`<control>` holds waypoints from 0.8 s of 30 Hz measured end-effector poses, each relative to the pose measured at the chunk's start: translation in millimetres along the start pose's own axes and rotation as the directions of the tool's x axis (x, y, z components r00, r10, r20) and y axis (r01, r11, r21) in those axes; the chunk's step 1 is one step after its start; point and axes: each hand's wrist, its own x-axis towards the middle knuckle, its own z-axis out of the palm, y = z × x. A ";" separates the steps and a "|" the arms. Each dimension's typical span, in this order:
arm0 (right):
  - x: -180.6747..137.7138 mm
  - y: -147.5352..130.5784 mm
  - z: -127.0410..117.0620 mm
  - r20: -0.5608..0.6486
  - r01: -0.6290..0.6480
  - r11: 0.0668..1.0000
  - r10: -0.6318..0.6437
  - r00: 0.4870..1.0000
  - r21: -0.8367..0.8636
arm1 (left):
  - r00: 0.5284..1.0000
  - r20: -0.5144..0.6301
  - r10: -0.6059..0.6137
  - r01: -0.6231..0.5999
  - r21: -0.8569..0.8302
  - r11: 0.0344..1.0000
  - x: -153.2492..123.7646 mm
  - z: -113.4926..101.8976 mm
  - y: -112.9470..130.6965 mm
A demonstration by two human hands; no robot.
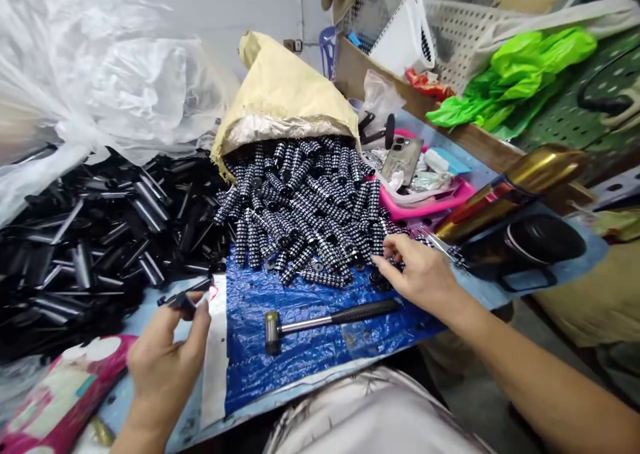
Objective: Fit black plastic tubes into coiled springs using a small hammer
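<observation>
Your left hand point(167, 357) is pinching a black part point(183, 303) between thumb and fingers, lower left of centre. Your right hand point(423, 274) is poising, fingers curling, by the right end of the patterned rolls point(305, 214), which are heaping up mid-frame; I cannot tell whether it is gripping anything.

If you are tugging a low roll, those above could be sliding down onto the hammer point(273, 333). Its handle is ending just below your right hand, so a dropping wrist could be nudging it. Dropped leftward, the black part could be vanishing among the dark tubes point(149, 214).

The table point(189, 407) is ending just above your lap, lower centre. Below the hammer, the blue sheet point(300, 364) is offering open room; above, only a narrow band. At right, the mug point(533, 244) and flask point(520, 184) are crowding your forearm; at lower left, a packet point(65, 384) is hemming your wrist.
</observation>
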 end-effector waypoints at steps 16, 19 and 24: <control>-8.3 -12.7 19.4 0.139 -0.102 0.964 0.139 0.981 -0.246 | 0.706 0.490 -0.511 0.670 -0.227 0.707 -19.1 2.2 13.8; -7.1 -13.7 20.5 0.154 -0.084 0.967 0.124 0.980 -0.239 | 0.638 0.504 -0.582 0.769 -0.386 0.509 -16.6 4.8 20.7; -3.2 -8.9 23.6 0.063 -0.110 0.988 0.117 0.991 -0.113 | 0.511 0.568 -0.645 0.781 -0.620 0.073 -9.1 6.1 38.9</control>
